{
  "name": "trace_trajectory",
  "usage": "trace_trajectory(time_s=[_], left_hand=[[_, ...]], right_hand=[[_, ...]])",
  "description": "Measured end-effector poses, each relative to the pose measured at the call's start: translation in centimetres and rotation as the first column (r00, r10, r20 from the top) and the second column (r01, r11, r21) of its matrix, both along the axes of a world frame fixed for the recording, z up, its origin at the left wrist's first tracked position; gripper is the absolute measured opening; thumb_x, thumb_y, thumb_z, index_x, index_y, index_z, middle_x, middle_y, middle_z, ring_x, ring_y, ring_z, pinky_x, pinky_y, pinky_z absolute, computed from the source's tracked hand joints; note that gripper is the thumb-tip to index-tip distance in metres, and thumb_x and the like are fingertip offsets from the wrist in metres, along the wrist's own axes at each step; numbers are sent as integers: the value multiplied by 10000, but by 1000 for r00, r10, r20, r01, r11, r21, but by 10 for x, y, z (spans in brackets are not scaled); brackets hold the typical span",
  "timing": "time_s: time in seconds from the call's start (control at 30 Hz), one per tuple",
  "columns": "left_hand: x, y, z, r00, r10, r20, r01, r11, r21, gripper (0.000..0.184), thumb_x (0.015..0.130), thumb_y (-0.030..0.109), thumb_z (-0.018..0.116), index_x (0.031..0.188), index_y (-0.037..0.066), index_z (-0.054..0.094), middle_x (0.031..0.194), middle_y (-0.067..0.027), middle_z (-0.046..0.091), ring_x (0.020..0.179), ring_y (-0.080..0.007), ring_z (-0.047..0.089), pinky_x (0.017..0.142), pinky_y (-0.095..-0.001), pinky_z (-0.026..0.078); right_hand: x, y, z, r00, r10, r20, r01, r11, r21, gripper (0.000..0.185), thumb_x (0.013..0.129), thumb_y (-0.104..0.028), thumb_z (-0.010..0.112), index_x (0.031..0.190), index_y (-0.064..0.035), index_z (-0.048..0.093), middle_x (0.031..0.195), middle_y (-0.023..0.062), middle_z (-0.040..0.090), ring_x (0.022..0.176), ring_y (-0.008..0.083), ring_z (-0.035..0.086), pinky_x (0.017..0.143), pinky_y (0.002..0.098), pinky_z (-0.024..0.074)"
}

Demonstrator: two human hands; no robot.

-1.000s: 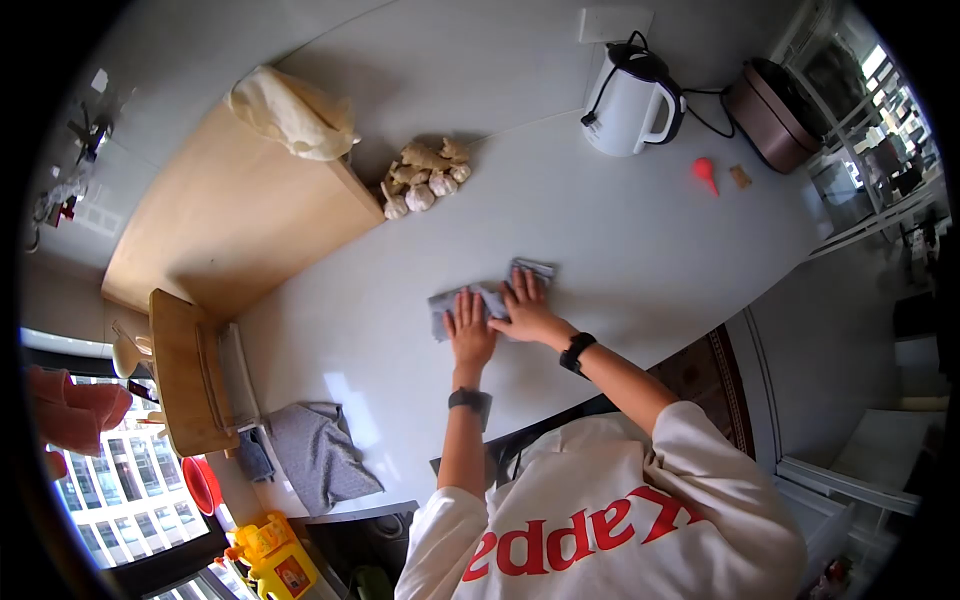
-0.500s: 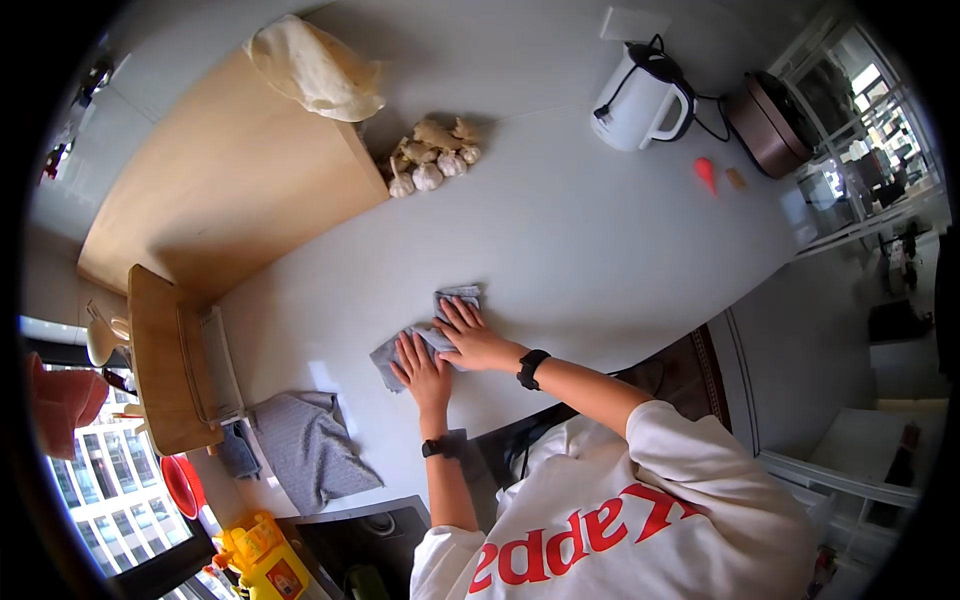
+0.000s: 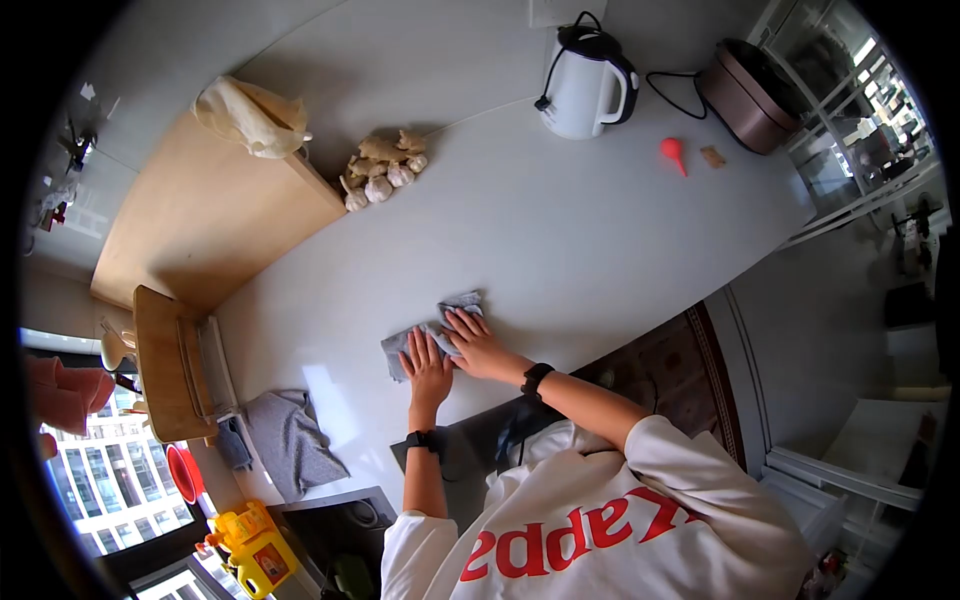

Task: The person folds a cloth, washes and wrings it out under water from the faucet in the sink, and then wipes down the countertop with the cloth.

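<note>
A grey cloth (image 3: pixel 402 346) lies bunched on the pale countertop, in front of my body. Flat on its left part rests my left hand (image 3: pixel 428 372), fingers stretched forward. My right hand (image 3: pixel 476 345) presses down beside it, fingers spread, over the folded far end of the cloth. The two hands almost touch at the right thumb. Neither hand wraps round the cloth. What lies under the palms is hidden.
A second grey cloth (image 3: pixel 290 440) lies by the sink (image 3: pixel 335 505). Garlic and ginger (image 3: pixel 383 170) sit beside a large wooden board (image 3: pixel 215 215). At the back right stand a white kettle (image 3: pixel 580 90), a brownish cooker (image 3: pixel 750 100) and a red bulb blower (image 3: pixel 673 153).
The view has shifted, so the kettle and board appear farther left. Both hands stay flat on the cloth, and hands and cloth have hardly moved in the picture.
</note>
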State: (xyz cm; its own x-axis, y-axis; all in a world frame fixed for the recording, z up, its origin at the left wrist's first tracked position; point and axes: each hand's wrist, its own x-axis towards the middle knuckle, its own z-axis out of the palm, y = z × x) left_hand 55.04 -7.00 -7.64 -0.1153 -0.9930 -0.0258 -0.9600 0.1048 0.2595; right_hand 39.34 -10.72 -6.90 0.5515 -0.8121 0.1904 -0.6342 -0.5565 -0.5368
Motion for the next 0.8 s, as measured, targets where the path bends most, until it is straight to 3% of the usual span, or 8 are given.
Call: trace_trajectory(time_s=[0.1, 0.2, 0.3, 0.47, 0.6, 0.8], left_hand=[[-56, 7, 1, 1000, -9, 6, 9, 1000, -17, 624, 853, 319, 467, 1333, -38, 288, 1442, -205, 177, 1351, -348, 120, 1033, -583, 85], [-116, 13, 11, 999, -35, 3, 35, 996, 76, 654, 853, 296, 471, 1352, -51, 229, 1455, -208, 120, 1358, -347, 73, 1041, -572, 69], [-173, 20, 2, 994, -90, 62, 90, 996, 5, 665, 838, 298, 484, 1350, -47, 237, 1444, -226, 143, 1351, -358, 109, 1032, -583, 103], [-273, 18, 2, 984, -177, 1, 177, 982, -58, 667, 810, 296, 508, 1335, -46, 280, 1436, -232, 164, 1346, -362, 129, 1021, -599, 117], [-342, 18, -4, 973, -229, 15, 230, 968, -105, 674, 805, 304, 512, 1336, -41, 282, 1439, -220, 169, 1348, -348, 132, 1020, -599, 131], [-405, -5, 1, 955, -289, 66, 286, 957, 46, 670, 832, 322, 467, 1356, -32, 245, 1457, -207, 112, 1358, -341, 84, 1018, -615, 103]], right_hand=[[-55, 8, 0, 1000, -24, 17, 24, 1000, -2, 508, 800, -282, 571, 1223, -17, 475, 1409, 184, 266, 1331, 321, 185, 1073, 454, 154], [-116, 16, 2, 999, -37, 30, 37, 999, -7, 519, 787, -289, 578, 1222, -24, 478, 1406, 179, 277, 1328, 318, 198, 1069, 453, 171], [-179, 27, 6, 998, -63, 19, 62, 998, 32, 518, 783, -292, 581, 1215, -23, 479, 1403, 182, 281, 1323, 320, 209, 1063, 457, 185], [-275, 42, 0, 986, -161, 51, 163, 986, -31, 505, 801, -280, 563, 1214, -13, 451, 1379, 189, 310, 1293, 352, 252, 1047, 475, 208], [-344, 51, -3, 971, -238, 12, 238, 971, 15, 510, 805, -264, 562, 1225, -3, 437, 1398, 188, 279, 1304, 351, 231, 1055, 473, 193], [-401, 46, 6, 949, -312, -50, 316, 942, 111, 505, 860, -283, 490, 1282, -23, 391, 1430, 164, 223, 1337, 329, 155, 1069, 462, 159]])
